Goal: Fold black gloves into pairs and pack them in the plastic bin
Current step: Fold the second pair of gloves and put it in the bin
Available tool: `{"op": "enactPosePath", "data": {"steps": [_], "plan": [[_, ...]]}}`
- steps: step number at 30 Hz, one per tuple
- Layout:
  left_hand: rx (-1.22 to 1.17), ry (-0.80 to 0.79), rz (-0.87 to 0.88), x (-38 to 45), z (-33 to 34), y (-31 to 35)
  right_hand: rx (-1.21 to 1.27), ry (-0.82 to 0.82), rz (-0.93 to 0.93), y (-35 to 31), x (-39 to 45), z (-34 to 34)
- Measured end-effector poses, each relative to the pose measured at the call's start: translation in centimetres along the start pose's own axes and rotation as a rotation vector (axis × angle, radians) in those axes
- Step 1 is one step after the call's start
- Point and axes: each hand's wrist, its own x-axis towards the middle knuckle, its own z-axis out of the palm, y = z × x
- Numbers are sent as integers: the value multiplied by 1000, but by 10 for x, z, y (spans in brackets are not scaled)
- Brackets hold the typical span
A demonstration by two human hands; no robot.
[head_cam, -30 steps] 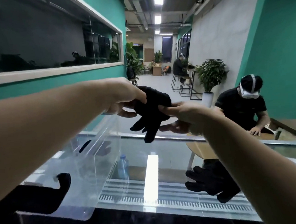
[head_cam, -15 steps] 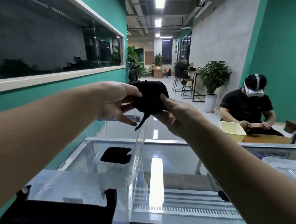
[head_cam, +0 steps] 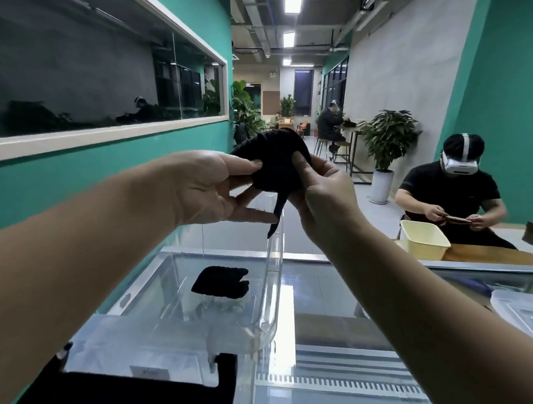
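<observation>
Near clip: a black latch [head_cam: 164, 392] sits on the bin's closest edge, at the bottom of the view; it looks like the catch for a lid, so the bin stands open for packing.
Bin: the clear bin [head_cam: 272, 295] lies just below the raised hands, its right rim under the bundle, so a drop would likely land inside.
Packed pair: one folded pair [head_cam: 220, 281] already rests on the bin floor, toward the far side, leaving the near floor free for more.
Lid: a clear lid [head_cam: 528, 314] lies at the right edge, well apart from the bin, out of the way of the arms.
Left hand: the left hand [head_cam: 208, 189] pinches the bundle's left side, thumb on top, lower fingers spread loosely beneath it.
Right hand: the right hand [head_cam: 324, 192] grips the right side, thumb pressed on the front and fingers curled behind, seemingly to stop the fold from springing open.
Bundle: the glove bundle [head_cam: 272, 161] is held in the air between both hands, above the bin; one glove finger [head_cam: 277, 213] hangs loose beneath, so the tuck looks unfinished.
Beyond: a seated person [head_cam: 449, 197] at another table handles something beside a yellow tub [head_cam: 423, 242].
</observation>
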Motion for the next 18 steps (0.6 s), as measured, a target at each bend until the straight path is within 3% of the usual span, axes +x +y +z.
{"op": "enactPosePath", "data": {"steps": [8,12,15,18], "plan": [[-84,60,123,12,-1,-3,56,13,28,8,8,2],[-77,94,137,22,-10,-6,60,-65,199,8,13,-2],[5,184,142,31,-20,-9,-17,-77,362,8,16,1],[70,178,124,41,-37,-8,-134,-122,509,9,22,4]]}}
